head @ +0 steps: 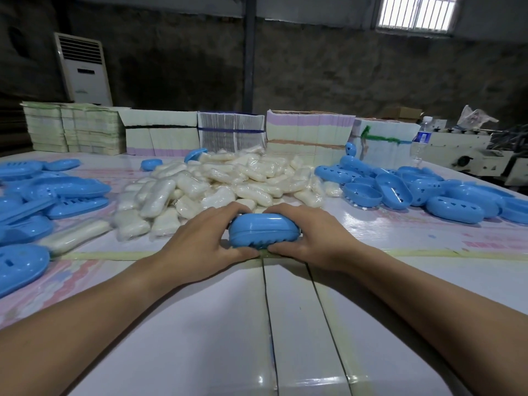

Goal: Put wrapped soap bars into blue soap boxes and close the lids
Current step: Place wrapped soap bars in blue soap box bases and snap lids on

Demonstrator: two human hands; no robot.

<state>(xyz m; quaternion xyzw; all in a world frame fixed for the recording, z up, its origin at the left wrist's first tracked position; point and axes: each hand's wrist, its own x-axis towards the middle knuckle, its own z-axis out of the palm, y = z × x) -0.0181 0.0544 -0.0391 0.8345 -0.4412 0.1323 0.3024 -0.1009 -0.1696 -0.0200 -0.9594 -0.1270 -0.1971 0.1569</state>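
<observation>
table (285,324) | left hand (200,241) and right hand (311,235) clamp blue soap box (264,230) | step: pressing lid closed | next: set aside, fetch wrapped soap bars (228,178)

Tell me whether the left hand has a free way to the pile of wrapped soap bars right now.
Probably not yet: the left hand grips the closed blue soap box together with the right hand. Nothing stands between it and the pile of soap bars just behind; it would only need to let go.
</observation>
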